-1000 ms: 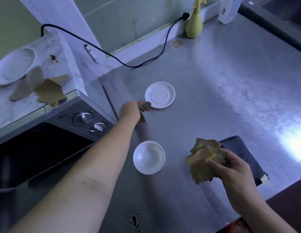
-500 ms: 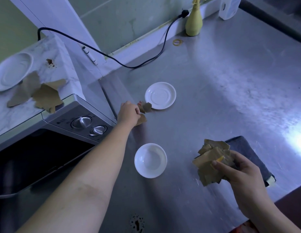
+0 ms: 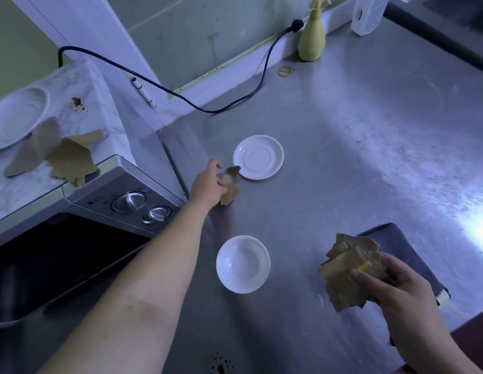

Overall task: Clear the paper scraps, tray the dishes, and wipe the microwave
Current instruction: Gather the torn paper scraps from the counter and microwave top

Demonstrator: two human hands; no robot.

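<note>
My left hand [image 3: 208,184] reaches across the steel counter and grips brown paper scraps [image 3: 230,184] beside a white saucer [image 3: 258,157]. My right hand [image 3: 396,287] holds a crumpled bundle of brown paper scraps [image 3: 345,271] near the front right. A small white bowl [image 3: 243,264] sits between my arms. The microwave [image 3: 121,201] stands at the left, its dark door facing me. On its marbled top lie more brown scraps [image 3: 62,155], a white plate [image 3: 15,117] and a brown stain [image 3: 78,103].
A dark folded cloth [image 3: 405,255] lies under my right hand. A black power cord [image 3: 235,101] crosses the counter's back. A yellow spray bottle [image 3: 313,36], a rubber band [image 3: 286,71] and a white container [image 3: 368,14] stand at the back. A dark stain [image 3: 220,367] marks the front.
My left hand has closed round the scraps by the saucer and drawn them slightly toward me. The right hand with its bundle has shifted a little right.
</note>
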